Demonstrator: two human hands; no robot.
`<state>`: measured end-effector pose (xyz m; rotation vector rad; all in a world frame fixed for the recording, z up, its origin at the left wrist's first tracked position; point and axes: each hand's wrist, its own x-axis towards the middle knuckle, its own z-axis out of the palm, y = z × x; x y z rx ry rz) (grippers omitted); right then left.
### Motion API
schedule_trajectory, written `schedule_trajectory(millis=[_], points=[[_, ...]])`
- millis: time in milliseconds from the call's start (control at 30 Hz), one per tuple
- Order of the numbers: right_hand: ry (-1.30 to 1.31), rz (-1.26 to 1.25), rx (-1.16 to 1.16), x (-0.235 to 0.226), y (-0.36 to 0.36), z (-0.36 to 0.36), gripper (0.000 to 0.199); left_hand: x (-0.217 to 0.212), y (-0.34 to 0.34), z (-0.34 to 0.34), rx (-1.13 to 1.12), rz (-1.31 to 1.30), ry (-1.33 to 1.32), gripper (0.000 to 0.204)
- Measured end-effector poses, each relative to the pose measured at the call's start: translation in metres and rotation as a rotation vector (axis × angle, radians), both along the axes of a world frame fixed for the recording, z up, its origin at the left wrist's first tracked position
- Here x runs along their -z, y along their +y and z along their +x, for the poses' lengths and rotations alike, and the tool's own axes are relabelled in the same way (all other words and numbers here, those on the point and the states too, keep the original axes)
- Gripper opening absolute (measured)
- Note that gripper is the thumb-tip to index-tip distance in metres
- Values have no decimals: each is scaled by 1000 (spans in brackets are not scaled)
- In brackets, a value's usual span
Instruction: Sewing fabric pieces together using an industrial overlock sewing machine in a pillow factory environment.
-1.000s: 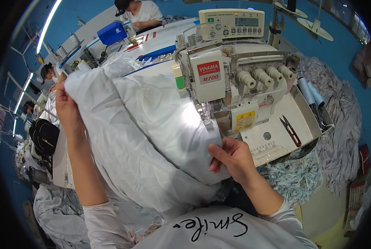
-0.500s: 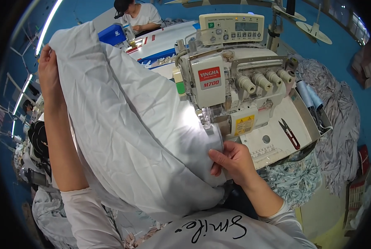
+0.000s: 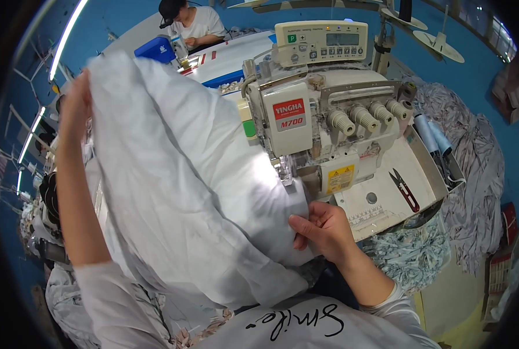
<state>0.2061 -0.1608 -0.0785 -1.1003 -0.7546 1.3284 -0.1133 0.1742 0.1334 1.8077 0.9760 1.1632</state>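
Note:
A large pale grey-white cloth (image 3: 178, 174) spreads over the left half of the work area and hangs in loose folds toward my lap. My left hand (image 3: 78, 107), raised at the far left and slightly blurred, grips its upper left edge. Close below the presser foot, my right hand (image 3: 323, 230) pinches the cloth's right edge between thumb and fingers. That edge runs up to the presser foot (image 3: 284, 171) of a white overlock sewing machine (image 3: 291, 119), where a bright lamp lights the fabric. The needle itself is too small to make out.
Red-handled thread snips (image 3: 406, 191) lie on the machine's bed, with thread cones (image 3: 434, 136) beside it. Heaped grey fabric (image 3: 463, 174) and patterned cloth scraps (image 3: 407, 250) fill the right side. Another person (image 3: 198, 26) sits at a blue-and-white machine behind.
My left hand has shifted a little right and down, drawing the cloth's upper corner with it. The folds have moved and bunched; my right hand stays almost in place, still pinching the edge.

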Motion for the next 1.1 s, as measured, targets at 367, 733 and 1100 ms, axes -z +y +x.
schedule_trajectory(millis=[367, 733, 1100], points=[[46, -15, -6, -7, -1, -4, 18, 213, -208, 36, -272, 431, 596, 19], [55, 38, -10, 4, -1, 0, 18, 149, -120, 54, -441, 615, 301, 8], [38, 17, -13, 3, -1, -1, 18, 113, -53, 41, -442, 902, 467, 10]])
